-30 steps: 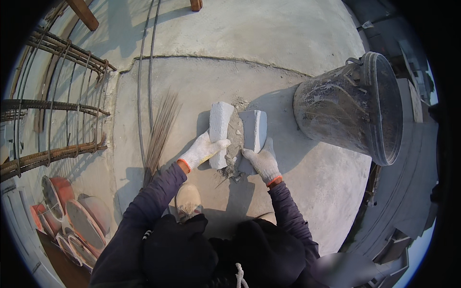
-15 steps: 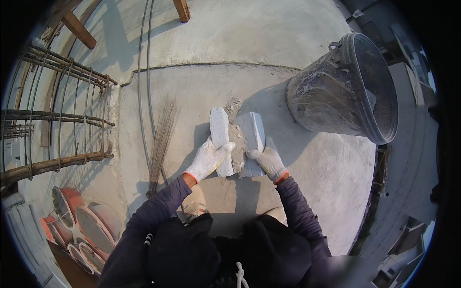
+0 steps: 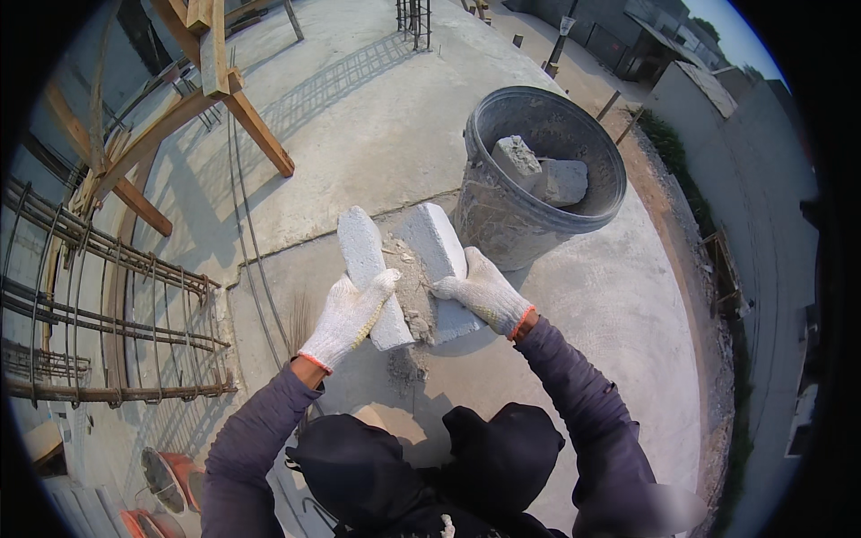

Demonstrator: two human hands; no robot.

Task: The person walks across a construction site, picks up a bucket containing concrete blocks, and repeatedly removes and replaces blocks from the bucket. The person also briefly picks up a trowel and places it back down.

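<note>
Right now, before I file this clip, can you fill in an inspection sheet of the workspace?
Surface: grey concrete floor, sunlit, crossed by a dark seam.
Job's things: left block and right block, both pale, with rubble between them; dark bucket beyond, two grey chunks inside.
Clutter: red tubs at lower left, partly cut off by the view's dark rim.
Grippers: gloved left hand grips the left block; gloved right hand grips the right block.
Cables: none certain; two thin dark lines on the floor could be rods or cords.
Surroundings: steel bar cage left, wooden frame upper left.
</note>
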